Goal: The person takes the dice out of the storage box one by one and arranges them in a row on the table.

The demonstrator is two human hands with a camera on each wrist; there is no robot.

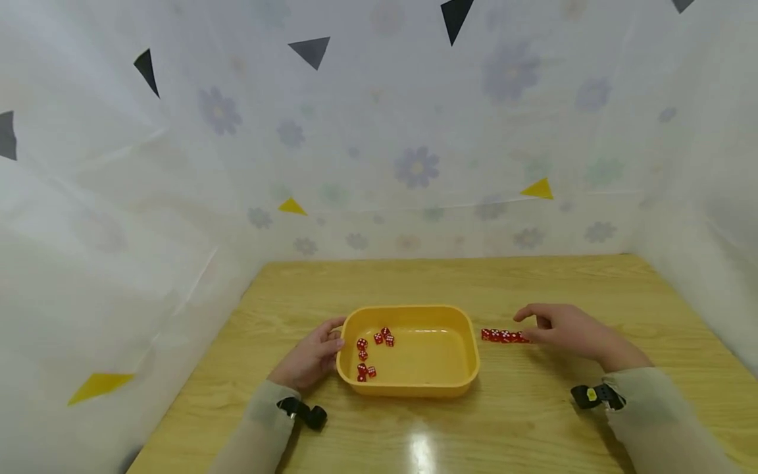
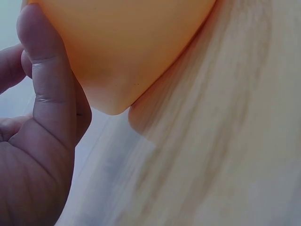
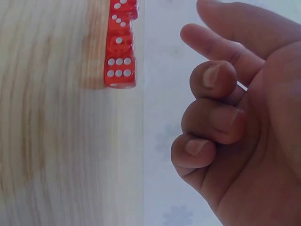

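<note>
A yellow tray (image 1: pixel 468 359) sits mid-table with several red dice (image 1: pixel 372 352) lying in its left half. My left hand (image 1: pixel 333 341) holds the tray's left wall. In the left wrist view the thumb (image 2: pixel 47 75) lies flat against the tray's outer wall (image 2: pixel 131 47). To the right of the tray, a short row of red dice (image 1: pixel 503 336) lies on the wood. My right hand (image 1: pixel 531 321) hovers at the row's right end. In the right wrist view that hand (image 3: pixel 221 99) holds nothing: index finger and thumb are out, the other fingers curled, a little apart from the dice row (image 3: pixel 120 56).
The wooden table (image 1: pixel 533 283) is walled on three sides by white flowered sheeting (image 1: pixel 414 164) with small triangles on it. Bare wood lies behind and in front of the tray and right of the dice row. Black straps sit on both wrists.
</note>
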